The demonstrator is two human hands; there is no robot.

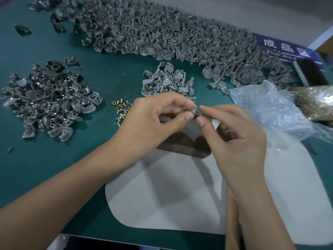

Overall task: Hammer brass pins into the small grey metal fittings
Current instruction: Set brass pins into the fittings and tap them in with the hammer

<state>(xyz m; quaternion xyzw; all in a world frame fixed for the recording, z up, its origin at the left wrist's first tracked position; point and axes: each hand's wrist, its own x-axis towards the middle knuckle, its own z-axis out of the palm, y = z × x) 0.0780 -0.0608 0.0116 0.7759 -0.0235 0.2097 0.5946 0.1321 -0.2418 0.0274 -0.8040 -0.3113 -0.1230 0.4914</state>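
My left hand (153, 121) and my right hand (234, 130) meet above a dark wooden block (182, 143), and both pinch one small grey fitting (195, 112) between thumb and fingertips. A brass pin shows at the fitting, mostly hidden by my fingers. Loose brass pins (120, 109) lie scattered on the green mat just left of my left hand. A small heap of grey fittings (167, 82) sits right behind my hands. No hammer is visible.
A long bank of grey fittings (162, 33) runs along the back. A darker pile of fittings with brass pins in them (48, 98) lies at left. Crumpled clear plastic (270, 109), a bag of brass pins (317, 103) and a blue sign (284, 47) are at right. A white pad (171, 195) lies in front.
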